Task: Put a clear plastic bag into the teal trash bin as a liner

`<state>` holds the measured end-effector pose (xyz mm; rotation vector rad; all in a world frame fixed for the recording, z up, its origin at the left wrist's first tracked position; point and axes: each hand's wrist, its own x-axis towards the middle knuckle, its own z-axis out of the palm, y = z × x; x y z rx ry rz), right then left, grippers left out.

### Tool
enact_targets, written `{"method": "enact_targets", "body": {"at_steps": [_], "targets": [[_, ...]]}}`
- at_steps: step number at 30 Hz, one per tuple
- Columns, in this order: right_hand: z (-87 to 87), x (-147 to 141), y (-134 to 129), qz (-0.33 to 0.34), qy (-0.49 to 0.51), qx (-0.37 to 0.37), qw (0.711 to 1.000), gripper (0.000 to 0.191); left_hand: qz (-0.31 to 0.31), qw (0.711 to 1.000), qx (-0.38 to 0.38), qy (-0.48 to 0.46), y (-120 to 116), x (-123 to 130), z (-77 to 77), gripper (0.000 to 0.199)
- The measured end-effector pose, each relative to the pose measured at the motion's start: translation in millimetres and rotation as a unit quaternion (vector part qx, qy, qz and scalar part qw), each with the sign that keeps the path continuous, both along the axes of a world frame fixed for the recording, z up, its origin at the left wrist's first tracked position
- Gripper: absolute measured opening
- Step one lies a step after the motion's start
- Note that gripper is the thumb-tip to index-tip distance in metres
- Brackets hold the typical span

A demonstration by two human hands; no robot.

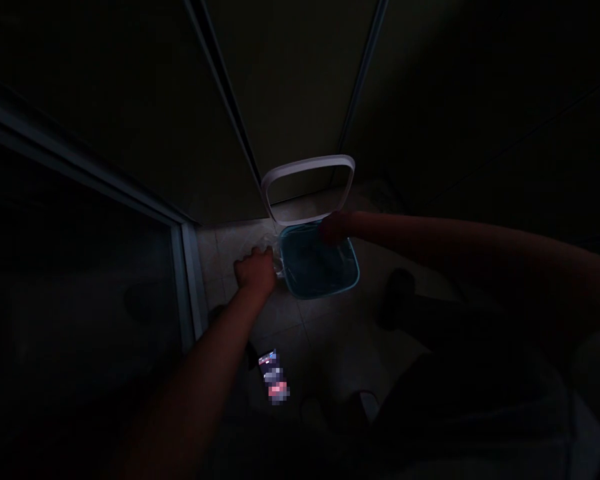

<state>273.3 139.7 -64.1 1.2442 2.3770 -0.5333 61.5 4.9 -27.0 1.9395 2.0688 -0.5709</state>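
**Which object is central?**
A square teal plastic bin (316,263) on a tiled floor (325,333), with a white rounded frame (307,175) tilted up along its far edge and clear plastic film (269,241) bunched at its left side.

**And the hands?**
Left hand (254,270): fingers curled, knuckles up, closed on the film at the bin's left corner. Right hand (333,228): on the far rim; in the dim light, whether it pinches anything cannot be told.

**Surroundings?**
Near: a phone (273,377) with a blurred screen, on the floor. Left: a metal-framed glass panel (187,280). Far: dark door panels (290,80).
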Motion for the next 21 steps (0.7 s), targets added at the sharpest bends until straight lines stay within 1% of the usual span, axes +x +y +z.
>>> {"method": "enact_targets", "body": {"at_steps": [1,3,5,7,9,10,11,12,14,15,16,17,19,21], "targets": [[8.6,14,4,0.025,-0.035,0.004,0.999,0.006,0.001,1.000,0.014,0.003,-2,-5,-0.5,0.055],[24.0,46,7,0.071,-0.100,0.043,0.992,0.013,0.004,0.999,0.050,0.007,-6,-16,-1.6,0.052],[36.9,75,1,0.063,-0.118,0.105,0.985,0.019,0.005,0.995,0.098,0.009,-11,-24,-2.8,0.052],[47.8,94,-17,0.020,-0.098,0.169,0.980,0.027,0.001,0.989,0.147,0.006,-15,-28,-3.8,0.050],[56.3,99,-46,-0.009,-0.062,0.217,0.974,0.035,-0.017,0.984,0.177,-0.011,-18,-26,-4.7,0.047],[59.0,97,-62,-0.011,-0.042,0.225,0.973,0.039,-0.037,0.982,0.182,-0.026,-20,-23,-5.5,0.045],[60.1,93,-79,-0.006,-0.026,0.217,0.976,0.042,-0.065,0.981,0.178,-0.044,-21,-18,-6.8,0.044],[59.4,88,-96,0.002,-0.012,0.192,0.981,0.045,-0.101,0.979,0.166,-0.063,-22,-13,-8.6,0.042],[52.2,78,-122,0.016,0.006,0.113,0.993,0.048,-0.173,0.972,0.126,-0.102,-24,-3,-14.3,0.040],[46.1,75,-130,0.019,0.011,0.073,0.997,0.049,-0.198,0.968,0.104,-0.115,-24,2,-18.1,0.040],[38.9,73,-136,0.018,0.014,0.042,0.999,0.051,-0.210,0.966,0.085,-0.122,-25,6,-22.3,0.043],[31.0,73,-139,0.014,0.013,0.022,1.000,0.054,-0.210,0.968,0.070,-0.121,-25,9,-26.5,0.049],[15.6,78,-138,-0.001,0.003,0.007,1.000,0.060,-0.188,0.975,0.059,-0.105,-24,12,-34.0,0.060],[2.8,88,-133,-0.019,-0.009,0.003,1.000,0.060,-0.163,0.981,0.060,-0.086,-23,11,-39.2,0.060]]}}
